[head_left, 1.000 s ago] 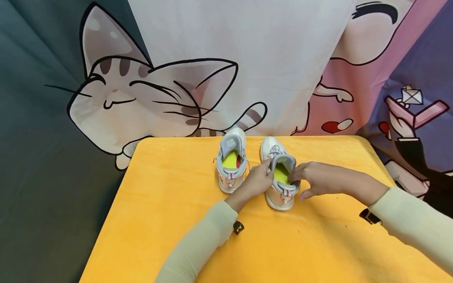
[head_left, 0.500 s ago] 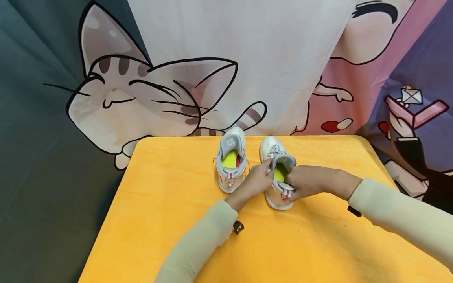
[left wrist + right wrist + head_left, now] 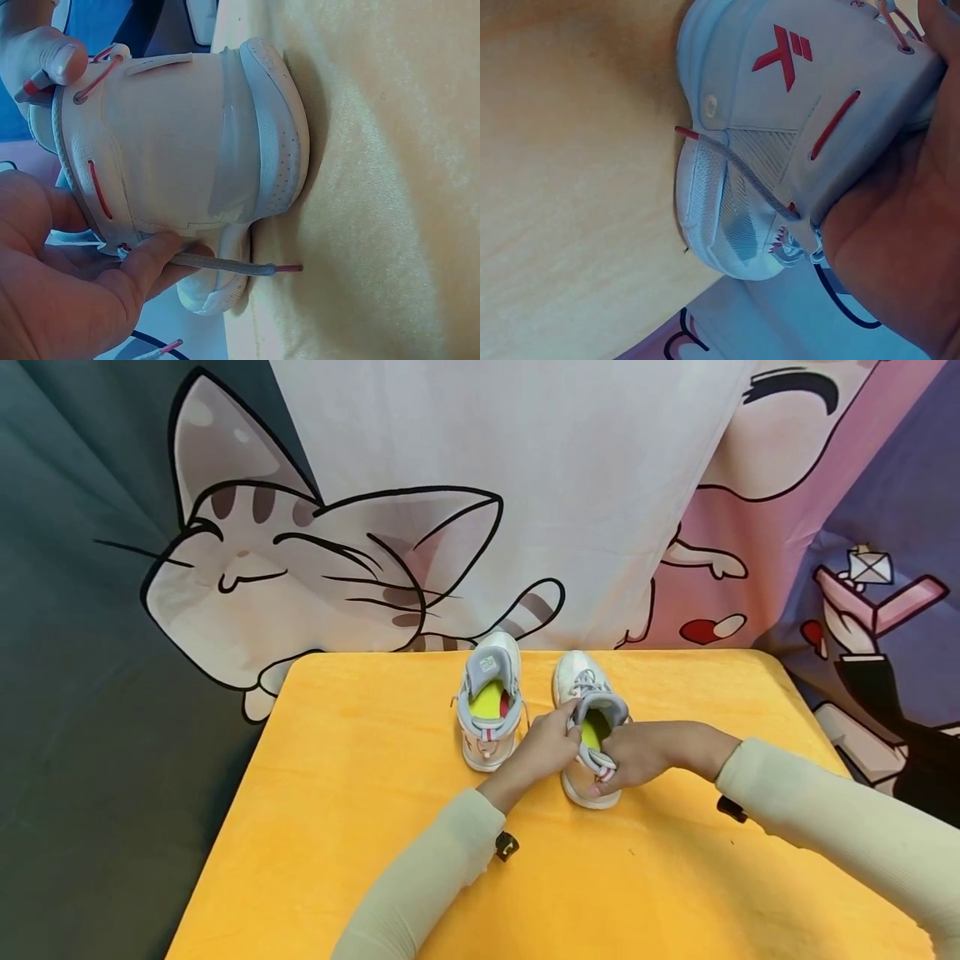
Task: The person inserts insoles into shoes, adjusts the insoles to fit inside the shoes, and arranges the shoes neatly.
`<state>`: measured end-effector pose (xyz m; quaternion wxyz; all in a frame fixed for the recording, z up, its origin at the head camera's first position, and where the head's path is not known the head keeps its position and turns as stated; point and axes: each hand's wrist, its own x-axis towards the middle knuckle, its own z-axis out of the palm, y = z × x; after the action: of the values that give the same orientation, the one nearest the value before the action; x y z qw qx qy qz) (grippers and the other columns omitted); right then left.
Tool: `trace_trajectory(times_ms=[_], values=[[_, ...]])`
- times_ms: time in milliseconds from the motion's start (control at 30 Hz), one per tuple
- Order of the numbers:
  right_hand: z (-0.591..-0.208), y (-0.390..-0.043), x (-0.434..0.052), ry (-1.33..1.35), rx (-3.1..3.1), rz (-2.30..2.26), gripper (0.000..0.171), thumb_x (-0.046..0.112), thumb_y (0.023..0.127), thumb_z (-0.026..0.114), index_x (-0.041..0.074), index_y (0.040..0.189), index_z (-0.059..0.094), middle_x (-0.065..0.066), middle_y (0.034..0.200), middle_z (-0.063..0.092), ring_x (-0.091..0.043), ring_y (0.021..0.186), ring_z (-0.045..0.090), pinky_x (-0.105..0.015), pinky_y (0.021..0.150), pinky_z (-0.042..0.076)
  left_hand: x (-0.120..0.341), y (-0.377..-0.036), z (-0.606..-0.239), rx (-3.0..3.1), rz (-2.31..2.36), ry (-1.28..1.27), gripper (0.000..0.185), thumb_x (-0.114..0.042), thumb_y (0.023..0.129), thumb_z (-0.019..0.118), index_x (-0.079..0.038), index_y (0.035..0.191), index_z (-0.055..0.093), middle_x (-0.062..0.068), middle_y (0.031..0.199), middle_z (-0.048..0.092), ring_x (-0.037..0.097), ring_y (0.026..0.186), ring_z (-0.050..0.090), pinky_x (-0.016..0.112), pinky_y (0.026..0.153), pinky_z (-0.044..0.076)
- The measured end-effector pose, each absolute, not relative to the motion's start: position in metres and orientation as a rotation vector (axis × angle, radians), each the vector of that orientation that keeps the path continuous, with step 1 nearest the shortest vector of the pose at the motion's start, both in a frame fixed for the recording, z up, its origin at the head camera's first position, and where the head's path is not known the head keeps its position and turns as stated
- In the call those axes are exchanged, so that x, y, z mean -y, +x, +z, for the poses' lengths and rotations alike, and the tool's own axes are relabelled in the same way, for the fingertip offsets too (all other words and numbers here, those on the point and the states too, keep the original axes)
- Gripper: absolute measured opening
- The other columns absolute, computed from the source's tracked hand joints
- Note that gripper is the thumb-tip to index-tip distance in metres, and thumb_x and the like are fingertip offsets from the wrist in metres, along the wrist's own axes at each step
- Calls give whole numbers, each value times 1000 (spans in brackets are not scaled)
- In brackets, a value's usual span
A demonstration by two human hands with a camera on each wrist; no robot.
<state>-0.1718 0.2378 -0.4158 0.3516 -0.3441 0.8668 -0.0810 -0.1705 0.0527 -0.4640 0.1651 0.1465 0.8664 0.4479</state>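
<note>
Two white shoes stand side by side at the far edge of the yellow surface (image 3: 337,827), heels toward us, cartoon cat backdrop (image 3: 300,568) behind. All the action is on the right shoe (image 3: 592,693). The left hand (image 3: 547,747) grips its collar on the near-left side, fingers curled round the rim, and the left wrist view shows a grey lace (image 3: 225,264) running under those fingers, its red tip lying out on the surface. The right hand (image 3: 637,756) clamps the heel and collar from the other side, fingers wrapped at the pull tab; the right wrist view has the palm tight against the shoe's side. So both hands are closed on the same shoe, spreading its opening, the green insole (image 3: 592,729) showing between them. The left shoe (image 3: 491,702) sits just beside, untouched, tongue up.

My read: this is the opening-up stage, with the collar being held wide. The next move likely calls for one hand to steady the heel while the other frees itself for the tongue or laces, minding that loose lace.
</note>
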Motion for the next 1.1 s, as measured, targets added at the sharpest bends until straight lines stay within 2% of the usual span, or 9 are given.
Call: trace_trajectory(times_ms=[100,333,500,567,633,733,833,967,1100], values=[[-413,-173,-236,-862,-2225,-216,51,63,94,65,22,66,52,12,56,36,-5,51,36,-23,52,29,-52,-171,-464,-2447,1300,405,54,-20,107,50,-14,160,39,10,140,64,19,75,58,28,60,45],[-411,-172,-235,-835,-2220,-288,46,58,92,69,24,66,55,12,56,37,-4,51,35,-22,52,28,-49,-172,-463,-2468,1287,411,53,-20,108,49,-13,160,40,8,150,58,15,109,61,28,82,49],[-404,-172,-232,-790,-2199,-270,46,61,90,71,22,70,57,12,58,39,-5,54,36,-23,54,30,-47,-173,-462,-2462,1289,397,53,-21,108,51,-14,159,41,9,144,62,17,87,60,26,68,47],[-397,-174,-230,-766,-2187,-272,45,62,90,71,18,80,64,9,63,43,-7,59,40,-25,57,34,-47,-173,-462,-2450,1303,388,53,-20,107,52,-14,159,42,11,136,67,18,74,57,26,60,43],[-390,-175,-228,-769,-2187,-282,51,61,92,69,11,102,71,8,73,55,-8,69,51,-28,65,44,-47,-173,-463,-2448,1308,391,53,-20,107,52,-13,159,42,13,128,69,15,67,53,25,58,42],[-378,-179,-223,-764,-2183,-344,63,59,97,63,4,127,65,5,85,66,-10,80,61,-34,77,51,-47,-174,-463,-2440,1312,384,53,-20,107,52,-14,159,42,16,113,71,14,60,49,25,55,42],[-371,-182,-216,-757,-2181,-380,53,58,99,60,9,116,68,5,83,67,-10,76,62,-32,74,52,-45,-174,-461,-2450,1306,387,52,-21,108,51,-15,158,43,15,122,71,14,71,58,26,62,47],[-374,-186,-209,-740,-2186,-345,45,59,100,58,14,97,66,2,81,62,-11,73,58,-30,68,49,-45,-173,-460,-2455,1307,406,49,-20,109,49,-16,157,45,10,146,61,17,110,65,31,85,53],[-386,-191,-210,-708,-2177,-335,45,57,99,60,13,101,64,-1,85,61,-13,77,58,-30,71,49,-46,-171,-462,-2443,1303,399,49,-20,110,47,-15,158,43,10,149,59,18,114,66,33,89,53]])
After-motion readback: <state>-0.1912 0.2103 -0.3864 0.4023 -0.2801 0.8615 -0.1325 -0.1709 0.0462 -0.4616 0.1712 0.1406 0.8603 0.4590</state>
